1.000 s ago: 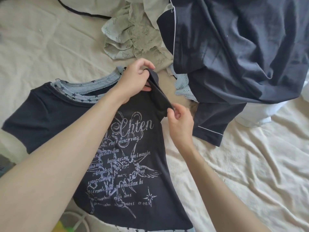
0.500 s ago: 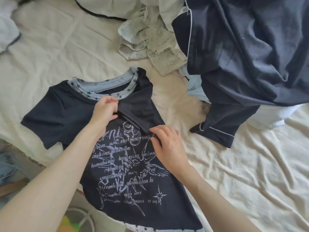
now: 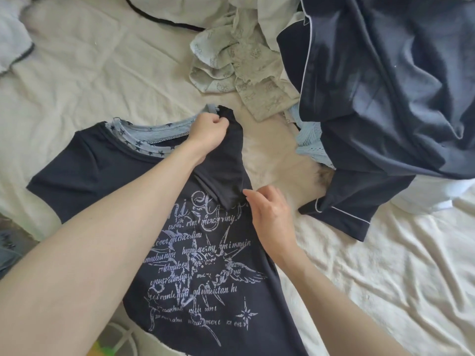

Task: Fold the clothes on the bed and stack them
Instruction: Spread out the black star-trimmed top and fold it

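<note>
Your left hand [image 3: 208, 133] is bunched round the shoulder of the navy T-shirt [image 3: 84, 170], which lies flat on the crinkly cream bedsheet [image 3: 385, 265], its sleeve folded inward. Your right hand [image 3: 271, 217], fingers loosely curled, touches the folded sleeve's tip. The pale gothic print is mostly gibberish. Navy piped pyjamas [image 3: 385, 98] sit heaped just beside.

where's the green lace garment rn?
Head view, upper centre: the green lace garment lies crumpled on the bed sheet, left of the navy pajama top, beyond the graphic T-shirt.
</note>
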`<action>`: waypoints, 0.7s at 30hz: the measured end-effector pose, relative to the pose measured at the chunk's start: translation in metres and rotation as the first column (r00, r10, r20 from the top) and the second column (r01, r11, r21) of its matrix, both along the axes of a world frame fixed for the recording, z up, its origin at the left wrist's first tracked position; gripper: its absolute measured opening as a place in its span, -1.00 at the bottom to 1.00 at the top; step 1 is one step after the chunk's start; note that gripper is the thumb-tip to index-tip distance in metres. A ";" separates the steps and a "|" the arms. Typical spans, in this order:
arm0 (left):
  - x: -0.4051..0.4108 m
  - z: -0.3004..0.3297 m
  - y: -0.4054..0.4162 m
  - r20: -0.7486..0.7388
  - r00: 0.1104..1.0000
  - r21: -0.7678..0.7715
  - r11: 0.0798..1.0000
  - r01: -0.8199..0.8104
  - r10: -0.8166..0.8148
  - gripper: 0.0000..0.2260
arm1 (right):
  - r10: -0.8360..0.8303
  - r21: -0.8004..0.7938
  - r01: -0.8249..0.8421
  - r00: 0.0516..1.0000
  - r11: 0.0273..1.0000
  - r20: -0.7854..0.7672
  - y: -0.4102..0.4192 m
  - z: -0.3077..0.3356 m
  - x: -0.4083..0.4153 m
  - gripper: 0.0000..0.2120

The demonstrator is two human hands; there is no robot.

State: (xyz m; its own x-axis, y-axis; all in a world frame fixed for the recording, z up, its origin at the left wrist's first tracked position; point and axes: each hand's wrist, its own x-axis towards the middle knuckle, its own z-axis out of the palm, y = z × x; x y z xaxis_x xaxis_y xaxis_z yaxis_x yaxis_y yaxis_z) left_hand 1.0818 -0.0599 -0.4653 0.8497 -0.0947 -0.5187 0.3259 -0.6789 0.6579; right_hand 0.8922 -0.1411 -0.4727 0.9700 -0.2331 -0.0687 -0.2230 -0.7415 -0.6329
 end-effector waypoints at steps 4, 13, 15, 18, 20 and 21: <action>0.006 0.002 -0.002 0.032 0.999 -0.086 0.996 0.019 -0.016 -0.73 | -0.004 0.009 0.004 0.998 1.000 0.060 -0.010 -0.006 -0.002 -0.83; -0.005 -0.017 0.020 0.081 0.996 -0.039 0.999 0.033 -0.030 -0.78 | 0.145 -0.269 -0.140 0.989 0.953 -0.003 -0.008 -0.009 0.005 -0.53; -0.002 -0.017 0.019 0.094 0.995 -0.068 0.997 0.021 -0.014 -0.79 | 0.190 -0.347 -0.174 0.982 0.921 0.013 -0.009 -0.010 0.009 -0.59; -0.003 -0.014 0.015 0.101 0.980 0.021 0.985 0.171 -0.172 -0.73 | 0.254 -0.412 -0.196 0.963 0.890 0.089 -0.014 -0.013 0.014 -0.69; -0.006 -0.013 0.013 0.087 0.971 0.076 0.974 0.216 -0.222 -0.71 | 0.311 -0.398 -0.227 0.937 0.889 0.159 -0.016 -0.014 0.014 -0.75; -0.006 -0.014 0.012 0.090 0.974 0.085 0.976 0.200 -0.208 -0.73 | 0.340 -0.379 -0.251 0.921 0.890 0.188 -0.017 -0.015 0.014 -0.78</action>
State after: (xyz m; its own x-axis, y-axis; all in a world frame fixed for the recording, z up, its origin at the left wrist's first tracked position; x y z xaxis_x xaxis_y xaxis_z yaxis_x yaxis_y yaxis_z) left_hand 1.0759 -0.0474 -0.4798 0.8634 -0.2353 -0.4463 0.1119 -0.7733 0.6241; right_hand 0.9059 -0.1580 -0.4878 0.9726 0.1019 0.2089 0.1689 -0.9273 -0.3341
